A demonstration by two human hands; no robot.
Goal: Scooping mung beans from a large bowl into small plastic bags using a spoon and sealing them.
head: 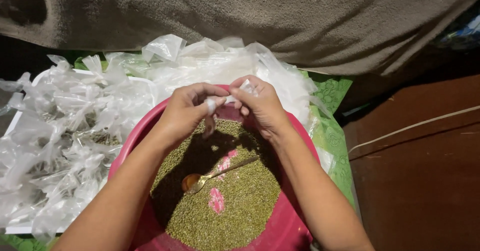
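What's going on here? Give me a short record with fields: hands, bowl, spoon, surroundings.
hands: left hand and right hand pinch a small clear bag between them, above the bowl
bowl: pink basin holding small green beans
spoon: gold spoon lying on the beans, untouched
surroundings: heap of clear plastic bags to the left and behind, on a white tray; green cloth; grey blanket beyond
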